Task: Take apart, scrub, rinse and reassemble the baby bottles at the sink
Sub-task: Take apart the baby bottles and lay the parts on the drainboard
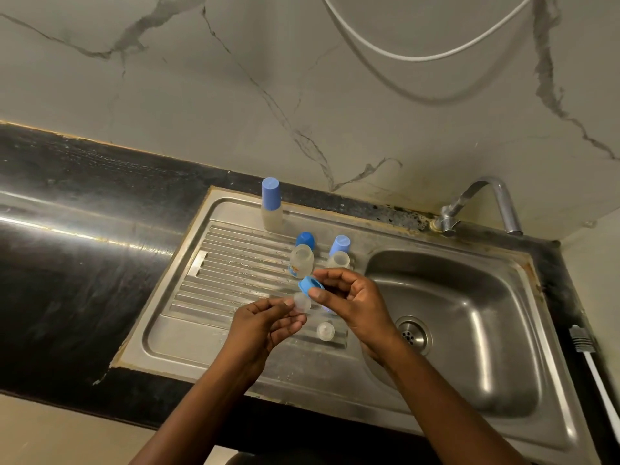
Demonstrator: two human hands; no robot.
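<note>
The black worktop holds a steel sink whose ribbed drainboard carries the bottle parts. Above it, the right hand curls its fingers round a blue screw ring. The left hand pinches a clear teat just beside the ring. Behind them stand a capped bottle and two open bottles. A loose teat lies on the drainboard near the hands.
</note>
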